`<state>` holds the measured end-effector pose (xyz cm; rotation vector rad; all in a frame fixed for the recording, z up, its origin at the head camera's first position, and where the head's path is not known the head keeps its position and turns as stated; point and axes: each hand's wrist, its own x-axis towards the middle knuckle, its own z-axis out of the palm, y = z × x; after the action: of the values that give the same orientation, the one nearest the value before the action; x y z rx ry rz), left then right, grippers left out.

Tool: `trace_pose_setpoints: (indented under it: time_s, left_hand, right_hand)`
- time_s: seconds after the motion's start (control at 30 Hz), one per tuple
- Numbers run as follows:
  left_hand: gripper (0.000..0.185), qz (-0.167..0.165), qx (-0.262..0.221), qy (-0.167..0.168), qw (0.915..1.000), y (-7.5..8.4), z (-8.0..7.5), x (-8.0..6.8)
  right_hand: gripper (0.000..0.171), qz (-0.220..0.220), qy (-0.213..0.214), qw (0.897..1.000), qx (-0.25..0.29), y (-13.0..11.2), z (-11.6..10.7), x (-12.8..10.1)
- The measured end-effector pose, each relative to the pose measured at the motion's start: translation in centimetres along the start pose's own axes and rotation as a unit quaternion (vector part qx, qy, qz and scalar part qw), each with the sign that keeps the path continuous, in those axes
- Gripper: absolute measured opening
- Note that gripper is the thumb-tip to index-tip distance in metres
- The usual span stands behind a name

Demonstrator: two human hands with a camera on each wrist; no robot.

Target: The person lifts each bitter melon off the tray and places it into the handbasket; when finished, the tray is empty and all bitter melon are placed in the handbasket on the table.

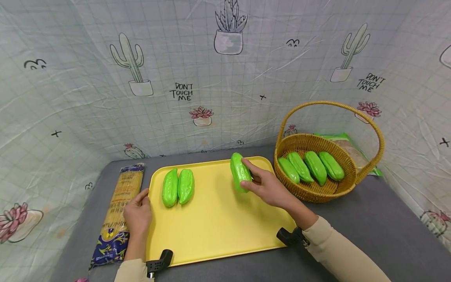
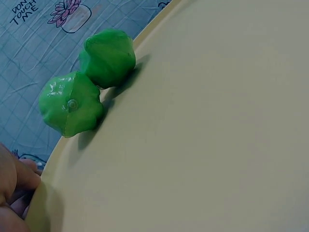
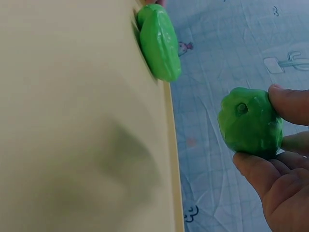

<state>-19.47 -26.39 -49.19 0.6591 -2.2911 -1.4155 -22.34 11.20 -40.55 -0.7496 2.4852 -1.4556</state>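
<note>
Right hand (image 1: 268, 187) pinches a green gourd (image 1: 240, 172) above the yellow tray (image 1: 215, 223) — left hand (image 1: 137, 214), fingers relaxed, rests on the tray's edge, holding nothing.

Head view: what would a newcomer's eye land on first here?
The bright yellow tray in the middle of the grey table, with the right hand holding a green gourd over it. Two more gourds lie side by side on the tray's left, and four sit in the wicker basket to its right.
</note>
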Motion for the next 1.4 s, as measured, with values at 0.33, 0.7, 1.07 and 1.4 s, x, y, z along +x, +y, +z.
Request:
trace_pose_setpoints:
  time_s: [0.33,0.7,1.07,1.4]
  left_hand:
    - [0.036,0.002,0.005,0.007,1.0,0.0,0.1,0.1]
    - [0.036,0.0,0.003,0.004,1.0,0.0,0.1,0.1]
    - [0.037,-0.005,0.0,-0.003,1.0,-0.1,0.1,0.1]
    - [0.037,-0.008,0.002,-0.001,1.0,-0.2,0.1,0.1]
  right_hand:
    - [0.075,0.011,0.031,0.999,-0.01,1.1,-2.2,-1.5]
    - [0.074,0.024,0.047,0.998,-0.014,1.7,-4.6,-2.6]
    - [0.074,0.044,0.057,0.996,-0.045,2.4,-7.4,-4.0]
    - [0.075,0.069,0.065,0.992,-0.079,3.2,-10.1,-5.4]
